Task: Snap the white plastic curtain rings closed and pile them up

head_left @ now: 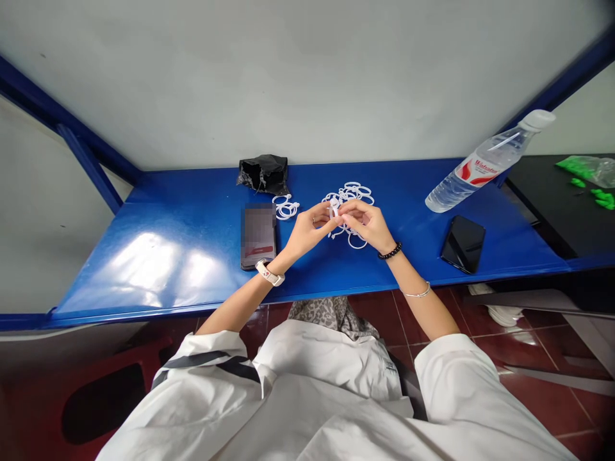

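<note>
Over the blue tabletop (211,256), my left hand (311,229) and my right hand (369,224) meet with their fingertips closed on a small white plastic ring (335,205). A round knob shows at the ring's top; my fingers cover part of it. Beneath and behind my hands lies a loose pile of similar white rings (358,241), some overlapping. To the left of my left hand is a smaller cluster of white rings (287,208).
A black plastic bag (263,174) lies open at the back. One phone (258,240) rests left of my hands, and another dark phone (464,244) lies at right. A water bottle (480,168) stands near the right end. Green pieces (601,198) lie on an adjoining black surface (552,205).
</note>
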{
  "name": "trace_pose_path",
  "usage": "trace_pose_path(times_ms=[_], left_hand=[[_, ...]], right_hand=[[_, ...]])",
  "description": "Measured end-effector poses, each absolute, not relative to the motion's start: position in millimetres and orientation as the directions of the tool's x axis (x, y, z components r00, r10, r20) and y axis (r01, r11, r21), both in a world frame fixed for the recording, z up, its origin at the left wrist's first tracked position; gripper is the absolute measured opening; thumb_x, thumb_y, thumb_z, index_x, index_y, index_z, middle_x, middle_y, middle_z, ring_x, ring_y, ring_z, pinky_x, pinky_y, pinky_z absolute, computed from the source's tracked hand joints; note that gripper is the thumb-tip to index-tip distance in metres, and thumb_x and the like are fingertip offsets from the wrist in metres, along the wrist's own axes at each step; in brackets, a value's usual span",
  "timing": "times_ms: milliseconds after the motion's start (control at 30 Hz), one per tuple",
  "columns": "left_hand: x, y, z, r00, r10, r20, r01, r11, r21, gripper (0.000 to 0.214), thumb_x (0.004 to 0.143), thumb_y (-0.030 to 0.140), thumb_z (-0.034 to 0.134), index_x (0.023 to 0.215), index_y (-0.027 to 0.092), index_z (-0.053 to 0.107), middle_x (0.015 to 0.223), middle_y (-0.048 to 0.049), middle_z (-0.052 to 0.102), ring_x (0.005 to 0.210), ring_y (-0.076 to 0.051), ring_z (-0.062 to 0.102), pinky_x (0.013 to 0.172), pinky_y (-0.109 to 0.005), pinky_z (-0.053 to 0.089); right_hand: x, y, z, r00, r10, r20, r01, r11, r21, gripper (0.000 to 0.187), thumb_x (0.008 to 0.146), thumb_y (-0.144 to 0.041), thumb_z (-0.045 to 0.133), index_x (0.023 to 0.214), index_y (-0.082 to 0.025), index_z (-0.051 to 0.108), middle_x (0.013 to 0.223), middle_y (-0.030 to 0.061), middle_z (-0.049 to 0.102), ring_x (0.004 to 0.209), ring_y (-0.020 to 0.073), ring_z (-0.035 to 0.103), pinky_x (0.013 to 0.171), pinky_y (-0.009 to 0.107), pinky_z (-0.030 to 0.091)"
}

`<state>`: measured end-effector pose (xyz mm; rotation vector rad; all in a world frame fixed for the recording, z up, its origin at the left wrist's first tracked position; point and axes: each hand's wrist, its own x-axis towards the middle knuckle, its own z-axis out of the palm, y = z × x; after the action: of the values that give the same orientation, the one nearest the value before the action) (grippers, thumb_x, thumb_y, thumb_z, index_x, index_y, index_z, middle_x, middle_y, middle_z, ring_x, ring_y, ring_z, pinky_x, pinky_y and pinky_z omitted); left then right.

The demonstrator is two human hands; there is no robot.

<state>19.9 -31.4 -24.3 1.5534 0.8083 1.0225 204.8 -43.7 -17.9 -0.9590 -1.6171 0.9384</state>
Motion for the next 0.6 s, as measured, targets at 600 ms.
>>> trace_pose_path(times_ms=[600], left_hand=[[19.4, -40.5, -18.3, 0.453, 0.854, 0.254, 0.211, -0.38, 0.9, 0.041, 0.088, 0.047, 0.063, 0.108, 0.012, 0.073, 0.064, 0.0024, 0.061, 0.057, -0.01, 0.054, 0.062, -0.023, 0.05]], right_hand=[[204.5, -40.6, -17.0, -0.149, 0.934, 0.326, 0.241, 0.354, -0.904, 0.043, 0.083, -0.064, 0.071, 0.083, -0.021, 0.069, 0.088, 0.005, 0.07, 0.084, 0.0202, 0.066, 0.072, 0.032, 0.054]])
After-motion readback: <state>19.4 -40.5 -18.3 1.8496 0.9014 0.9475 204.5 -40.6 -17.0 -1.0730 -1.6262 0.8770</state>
